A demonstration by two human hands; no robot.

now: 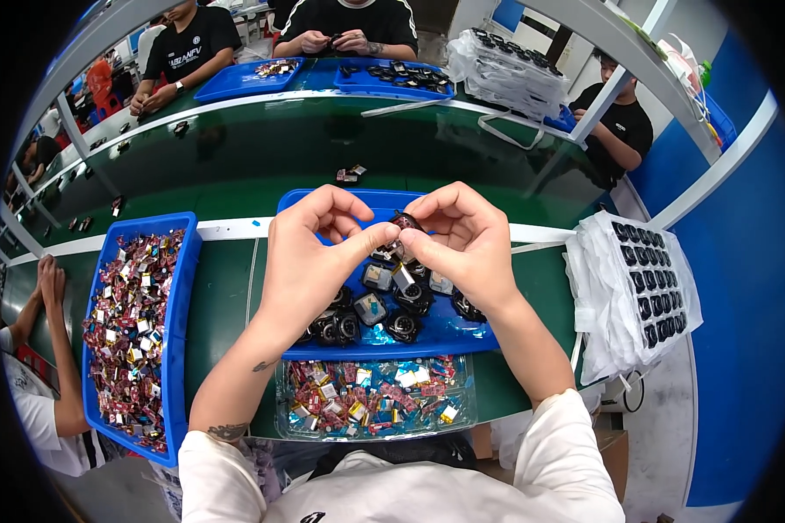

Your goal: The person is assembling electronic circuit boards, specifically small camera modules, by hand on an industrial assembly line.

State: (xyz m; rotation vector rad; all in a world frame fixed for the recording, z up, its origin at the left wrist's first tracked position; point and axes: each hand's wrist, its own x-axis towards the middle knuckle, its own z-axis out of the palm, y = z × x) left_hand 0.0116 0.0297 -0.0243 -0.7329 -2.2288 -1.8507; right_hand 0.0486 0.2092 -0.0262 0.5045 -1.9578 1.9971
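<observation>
Over the blue tray (301,352) in front of me, both hands meet at a small black housing with a reddish circuit board (403,221). My left hand (323,240) pinches it from the left between thumb and fingers. From the other side, my right hand (469,240) grips it, its thumb near the left thumb. My fingers cover much of the piece. Beneath them lie several black housings (402,326), and grey square-faced units (371,308) rest among them.
A clear tray (283,427) of red boards and silver battery cells sits nearest me. At left stands a long blue bin (181,349) full of similar boards. White foam trays (597,288) with black parts are stacked right. Co-workers sit beyond the green conveyor (262,157); another's arms (57,349) show left.
</observation>
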